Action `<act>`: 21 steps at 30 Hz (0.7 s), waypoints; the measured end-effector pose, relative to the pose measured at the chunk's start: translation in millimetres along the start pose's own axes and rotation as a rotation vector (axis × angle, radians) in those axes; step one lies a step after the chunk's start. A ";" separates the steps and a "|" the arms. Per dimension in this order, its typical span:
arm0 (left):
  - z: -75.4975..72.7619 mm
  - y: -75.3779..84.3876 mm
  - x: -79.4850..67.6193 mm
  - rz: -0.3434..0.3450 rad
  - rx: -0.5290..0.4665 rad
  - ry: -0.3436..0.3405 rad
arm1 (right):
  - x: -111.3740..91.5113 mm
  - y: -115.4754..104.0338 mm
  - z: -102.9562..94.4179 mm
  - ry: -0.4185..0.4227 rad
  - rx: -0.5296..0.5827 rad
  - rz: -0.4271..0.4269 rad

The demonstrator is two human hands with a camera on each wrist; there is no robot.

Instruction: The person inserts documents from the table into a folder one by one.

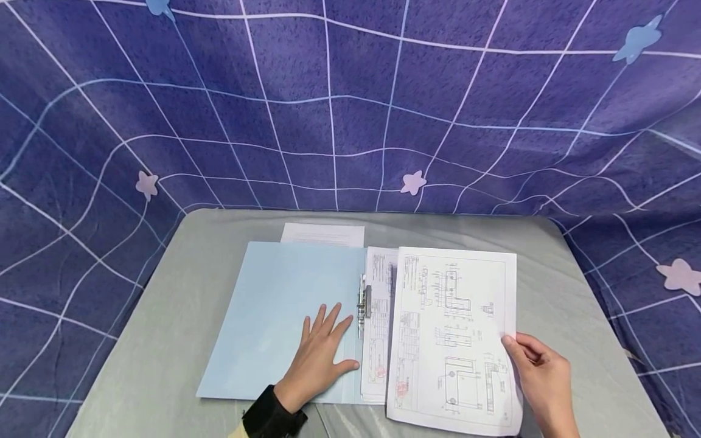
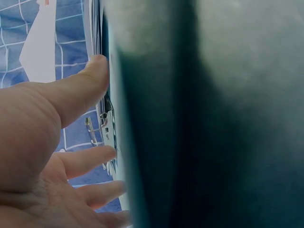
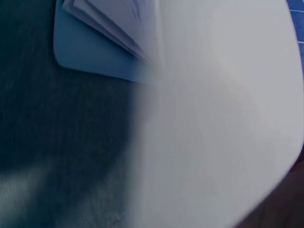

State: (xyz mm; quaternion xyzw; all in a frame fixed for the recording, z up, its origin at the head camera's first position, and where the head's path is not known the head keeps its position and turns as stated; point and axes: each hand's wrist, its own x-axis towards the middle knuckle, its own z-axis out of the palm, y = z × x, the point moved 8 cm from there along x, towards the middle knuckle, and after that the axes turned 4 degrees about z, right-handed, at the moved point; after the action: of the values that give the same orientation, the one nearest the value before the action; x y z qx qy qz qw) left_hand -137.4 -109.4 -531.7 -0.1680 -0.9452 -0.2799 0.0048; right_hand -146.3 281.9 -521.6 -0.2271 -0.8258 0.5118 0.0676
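A light blue folder (image 1: 285, 292) lies spread on the table, with a metal clip (image 1: 364, 304) along its spine. My left hand (image 1: 317, 359) rests on the bare left cover, fingers spread, thumb toward the spine; the left wrist view shows the clip (image 2: 97, 130) beyond the fingers. My right hand (image 1: 544, 374) pinches the right edge of a printed drawing sheet (image 1: 460, 334) between thumb and fingers. That sheet is raised over the folder's right side; in the right wrist view the paper (image 3: 213, 109) blocks much of the scene. More printed pages (image 1: 375, 377) lie beside the clip.
A white paper (image 1: 323, 234) sticks out behind the folder's top edge. Grey cloth covers the table (image 1: 164, 340). A blue-purple curtain with a grid pattern (image 1: 350, 121) stands behind and on both sides.
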 end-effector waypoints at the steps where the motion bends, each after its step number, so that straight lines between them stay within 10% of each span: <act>1: 0.5 -0.4 0.1 -0.001 0.003 -0.002 | 0.2 1.1 -0.2 -0.001 -0.001 0.006; 21: 1.2 -2.9 -0.3 -0.008 0.029 -0.009 | 4.8 -1.8 5.3 0.010 -0.066 0.006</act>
State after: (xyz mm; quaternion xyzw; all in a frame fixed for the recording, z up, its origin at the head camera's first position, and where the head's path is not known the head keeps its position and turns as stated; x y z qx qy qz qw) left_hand -138.0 -111.1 -534.3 -0.1654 -0.9498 -0.2654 0.0021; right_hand -153.0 279.0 -523.1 -0.2342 -0.8411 0.4835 0.0624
